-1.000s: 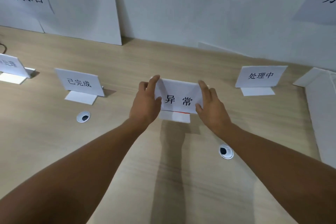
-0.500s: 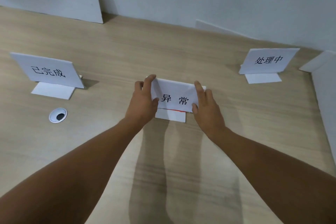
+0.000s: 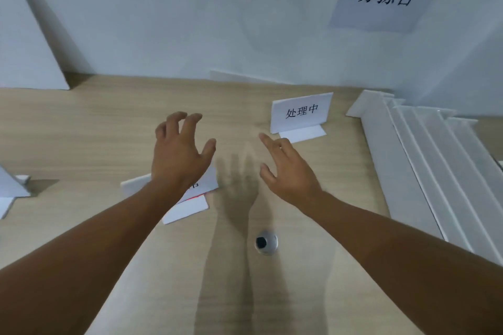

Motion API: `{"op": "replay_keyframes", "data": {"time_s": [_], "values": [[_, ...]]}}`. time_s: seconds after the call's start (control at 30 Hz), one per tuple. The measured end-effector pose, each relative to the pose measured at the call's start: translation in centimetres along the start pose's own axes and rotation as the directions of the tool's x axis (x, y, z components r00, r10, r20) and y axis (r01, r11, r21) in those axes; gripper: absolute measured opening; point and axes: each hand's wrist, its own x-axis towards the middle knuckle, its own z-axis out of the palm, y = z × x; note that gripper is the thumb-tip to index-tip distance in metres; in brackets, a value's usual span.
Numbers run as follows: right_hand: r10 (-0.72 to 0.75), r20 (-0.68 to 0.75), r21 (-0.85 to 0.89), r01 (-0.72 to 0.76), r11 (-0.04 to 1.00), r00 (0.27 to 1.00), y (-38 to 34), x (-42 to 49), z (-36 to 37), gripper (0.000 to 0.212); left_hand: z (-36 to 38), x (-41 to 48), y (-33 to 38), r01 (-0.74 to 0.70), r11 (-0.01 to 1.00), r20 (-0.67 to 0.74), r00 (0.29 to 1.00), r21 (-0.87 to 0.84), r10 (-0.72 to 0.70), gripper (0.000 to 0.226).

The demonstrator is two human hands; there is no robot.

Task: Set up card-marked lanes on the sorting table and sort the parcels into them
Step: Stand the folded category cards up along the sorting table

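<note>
Currently the left hand [image 3: 181, 152] and right hand [image 3: 288, 171] hover above the table [image 3: 81, 130], fingers spread and loosely bent, holding nothing. One standing card [image 3: 208, 182] sits mid-table, partly hidden under the left wrist; a second card [image 3: 301, 113] stands toward the back edge, near the right hand.

wall sheet [image 3: 379, 12]: 分拣台; standing card [image 3: 301, 112]: 处理中

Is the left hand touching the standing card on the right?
Apart. In the head view the left hand hovers with spread fingers, and a wide strip of wooden table lies between its thumb and the standing card.
</note>
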Motion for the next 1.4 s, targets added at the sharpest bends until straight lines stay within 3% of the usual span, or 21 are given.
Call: {"op": "replay_keyframes", "data": {"time_s": [0.2,0.37,0.53,0.63,0.77,0.93,1.1,1.4], "values": [[0.125,-0.123,-0.084,-0.136,0.987,0.984,12.1,3.2,-6.7,0.062,8.0,5.5,9.9,-0.080,0.991,0.111,0.990,-0.108,0.092,0.063],[0.198,-0.071,-0.017,-0.200,0.980,0.978,20.4,8.1,-8.1,0.070,14.9,9.7,13.4,0.023,0.987,0.211,0.977,-0.158,0.011,0.079],[0.259,0.031,0.044,-0.260,0.965,0.965,24.8,12.7,-4.7,0.087,20.1,12.0,13.2,0.189,0.965,0.273,0.953,-0.183,-0.135,0.093],[0.245,0.112,0.163,-0.261,0.951,0.963,25.3,14.3,-2.6,0.089,21.8,12.6,13.2,0.194,0.962,0.287,0.949,-0.193,-0.134,0.090],[0.296,0.032,0.242,-0.295,0.924,0.955,24.5,13.0,-1.7,0.080,21.9,11.8,13.8,0.220,0.953,0.256,0.952,-0.206,-0.165,0.079],[0.275,-0.040,0.081,-0.272,0.959,0.960,23.6,5.8,-5.3,0.079,18.8,7.4,16.7,0.136,0.975,0.284,0.955,-0.176,-0.082,0.078],[0.283,-0.011,0.086,-0.281,0.956,0.959,22.0,-2.6,-8.7,0.082,16.2,0.4,18.9,0.070,0.983,0.347,0.938,-0.168,-0.007,0.079],[0.331,0.113,0.036,-0.336,0.941,0.937,19.5,-8.1,-8.1,0.085,16.3,-5.3,17.7,0.119,0.973,0.361,0.932,-0.196,-0.041,0.080]]}}
